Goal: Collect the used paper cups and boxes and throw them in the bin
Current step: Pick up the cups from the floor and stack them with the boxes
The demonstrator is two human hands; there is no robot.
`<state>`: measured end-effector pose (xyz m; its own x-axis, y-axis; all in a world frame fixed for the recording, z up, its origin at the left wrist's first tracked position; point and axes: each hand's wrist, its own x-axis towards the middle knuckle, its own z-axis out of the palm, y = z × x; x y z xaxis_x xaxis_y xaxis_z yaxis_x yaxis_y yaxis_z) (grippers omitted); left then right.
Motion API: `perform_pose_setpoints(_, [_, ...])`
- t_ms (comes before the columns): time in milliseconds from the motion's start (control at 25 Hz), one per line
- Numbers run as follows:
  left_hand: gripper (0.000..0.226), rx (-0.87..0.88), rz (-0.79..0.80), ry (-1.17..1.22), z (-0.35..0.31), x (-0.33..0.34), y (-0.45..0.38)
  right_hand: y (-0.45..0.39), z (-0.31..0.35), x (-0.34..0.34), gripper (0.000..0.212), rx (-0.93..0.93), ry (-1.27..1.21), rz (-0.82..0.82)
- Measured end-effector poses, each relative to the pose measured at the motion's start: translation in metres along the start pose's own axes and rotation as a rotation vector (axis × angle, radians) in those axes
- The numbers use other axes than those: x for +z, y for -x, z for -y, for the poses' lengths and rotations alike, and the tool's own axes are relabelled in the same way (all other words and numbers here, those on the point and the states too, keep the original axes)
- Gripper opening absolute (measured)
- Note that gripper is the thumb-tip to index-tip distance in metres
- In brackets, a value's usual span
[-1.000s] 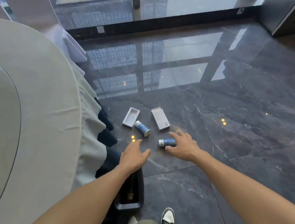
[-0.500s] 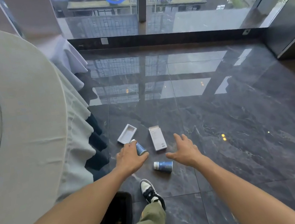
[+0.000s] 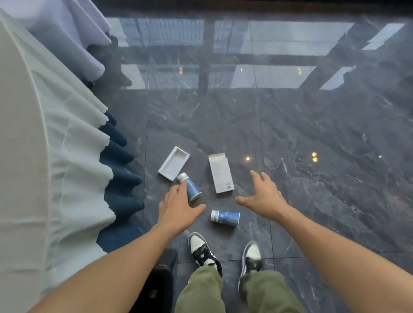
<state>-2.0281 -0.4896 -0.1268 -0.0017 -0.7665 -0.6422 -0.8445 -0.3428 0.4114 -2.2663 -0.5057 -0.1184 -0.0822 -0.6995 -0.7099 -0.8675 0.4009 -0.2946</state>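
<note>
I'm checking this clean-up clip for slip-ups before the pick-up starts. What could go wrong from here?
1. Both paper cups lie on their sides on the glossy floor; the far cup by the left hand could roll off if nudged.
2. The near cup lies just ahead of the shoes and might be kicked or crushed by a step.
3. The flat box near the right hand may be awkward to lift.

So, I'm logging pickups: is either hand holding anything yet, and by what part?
Nothing is held. The left hand is open, overlapping the far cup in view; contact cannot be told. The right hand is open over the floor.
</note>
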Motion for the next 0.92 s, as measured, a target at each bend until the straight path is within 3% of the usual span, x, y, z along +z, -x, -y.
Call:
perform_pose_setpoints(200, [0.097, -0.017, 0.045, -0.056, 0.017, 0.040, -0.075, -0.093, -0.009, 0.030, 0.094, -0.067, 0.054, 0.087])
perform_pose_setpoints(480, [0.106, 0.046, 0.173, -0.214, 0.073, 0.184, -0.252, -0.266, -0.086, 0.170, 0.096, -0.032, 0.002, 0.207])
perform_pose_setpoints(640, [0.106, 0.106, 0.285, -0.382, 0.129, 0.269, -0.349, -0.354, -0.146, 0.274, 0.102, 0.109, -0.002, 0.304])
perform_pose_setpoints(760, [0.096, 0.177, 0.322, -0.576, 0.160, 0.310, -0.406, -0.397, -0.181, 0.330, 0.085, 0.217, 0.042, 0.306])
perform_pose_setpoints(920, [0.086, 0.309, 0.311, -0.873, 0.189, 0.335, -0.468, -0.435, -0.215, 0.376, 0.088, 0.524, -0.038, 0.246])
